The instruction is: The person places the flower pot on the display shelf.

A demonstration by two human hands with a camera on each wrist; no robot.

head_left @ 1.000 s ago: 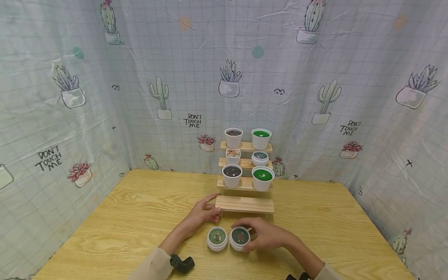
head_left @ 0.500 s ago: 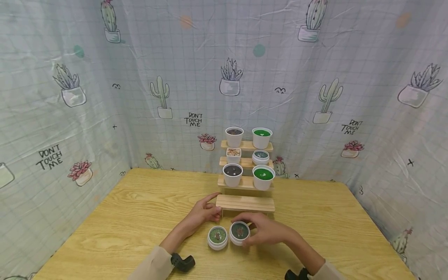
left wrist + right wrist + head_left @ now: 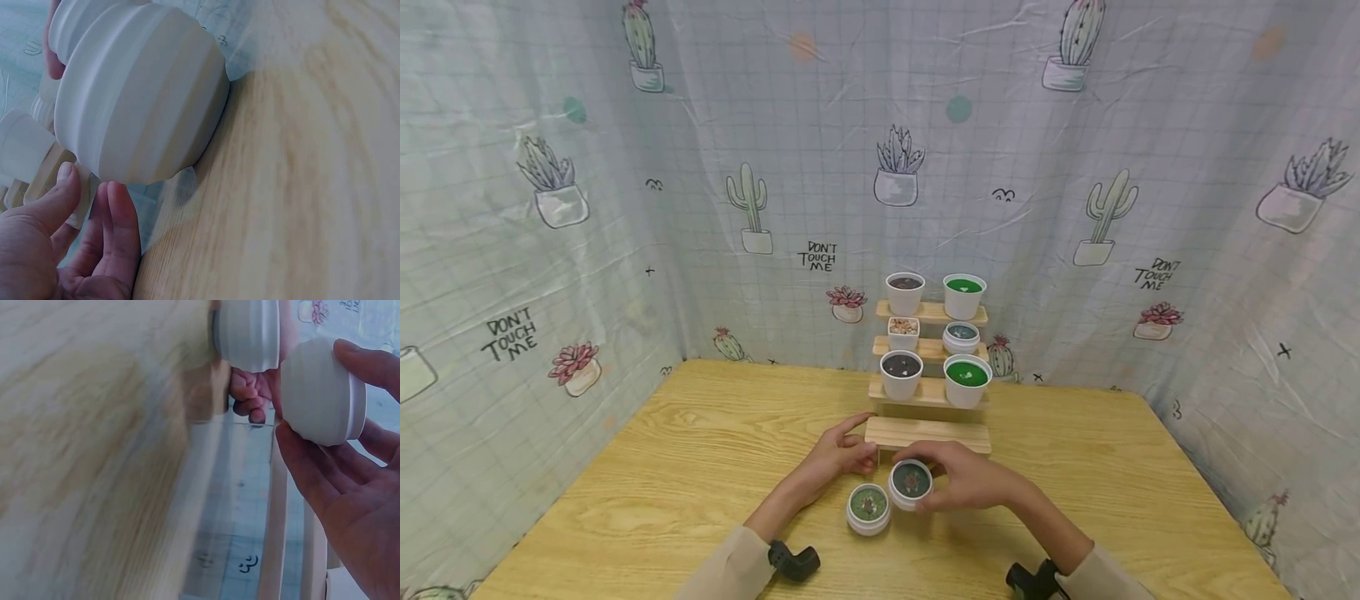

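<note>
My right hand [image 3: 966, 477] grips a small round white pot [image 3: 911, 483] with a dark green top and a reddish shape in its middle. In the right wrist view this pot [image 3: 322, 394] is off the table, thumb on one side and fingers on the other. A second white pot [image 3: 868, 510], lighter green on top, stands on the table just left of it. My left hand [image 3: 833, 457] holds the left end of the lowest step [image 3: 928, 433] of a wooden tiered stand, thumb in front and index finger behind. The ribbed pot [image 3: 144, 94] partly hides this grip in the left wrist view.
On the stand's upper steps are white tubs with dark tops [image 3: 900, 375] and green tops [image 3: 967, 382], a square cup of nut-like bits [image 3: 903, 333] and a low round pot [image 3: 961, 337]. Behind the wooden table [image 3: 737, 417] hangs a cactus-print cloth [image 3: 820, 125].
My right hand has lifted the dark green pot off the table and moved it forward toward the lowest step. My left hand stays at the step's end.
</note>
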